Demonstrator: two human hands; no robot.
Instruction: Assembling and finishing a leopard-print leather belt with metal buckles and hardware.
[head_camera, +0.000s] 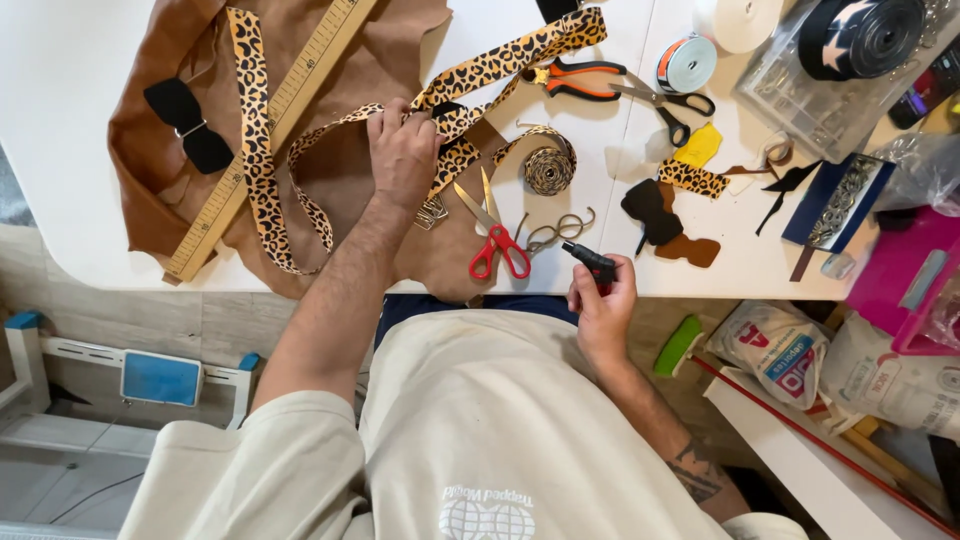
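left hand (402, 150) pinching leopard-print strap (480, 65), right hand (603, 300) — lighter (592, 262)

strap (262, 150): leopard-print | scissors (497, 240): red | leather (340, 60): brown
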